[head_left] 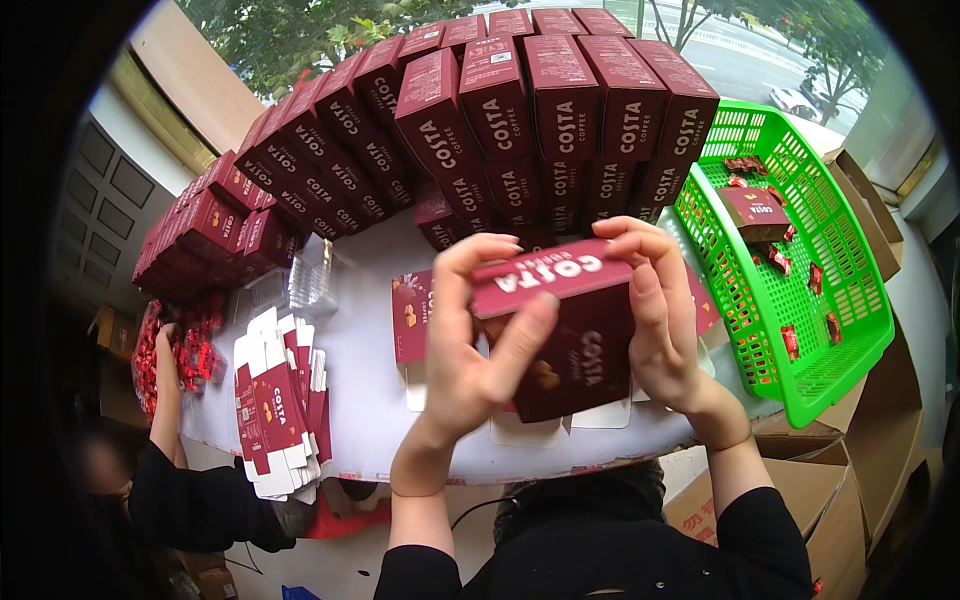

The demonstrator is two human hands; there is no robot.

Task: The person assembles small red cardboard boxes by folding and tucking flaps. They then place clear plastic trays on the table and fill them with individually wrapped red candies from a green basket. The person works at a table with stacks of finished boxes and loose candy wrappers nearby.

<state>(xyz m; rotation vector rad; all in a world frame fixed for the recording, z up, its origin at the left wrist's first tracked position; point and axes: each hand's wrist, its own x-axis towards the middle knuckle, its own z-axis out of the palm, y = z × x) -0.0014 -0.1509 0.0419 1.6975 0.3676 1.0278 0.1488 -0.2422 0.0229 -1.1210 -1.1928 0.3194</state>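
Observation:
A dark red carton [572, 345] with white lettering is held up over the white table [360, 400] between both hands. My left hand [475, 345] grips its left side, with the thumb pressed across the front face. My right hand [655, 310] holds the right end, fingers curled over the top flap. Under the carton lies a flat unfolded red carton blank [411, 315] with white tabs showing near the table's front edge.
A large stack of closed red cartons [500, 130] fills the back of the table. A green plastic basket [850, 340] with small red sachets and one carton stands at right. Flat blanks [282, 405] lie at left, clear trays [313, 275] behind them. Another person's arm [168, 400] reaches red sachets at far left. Cardboard boxes [850, 480] stand lower right.

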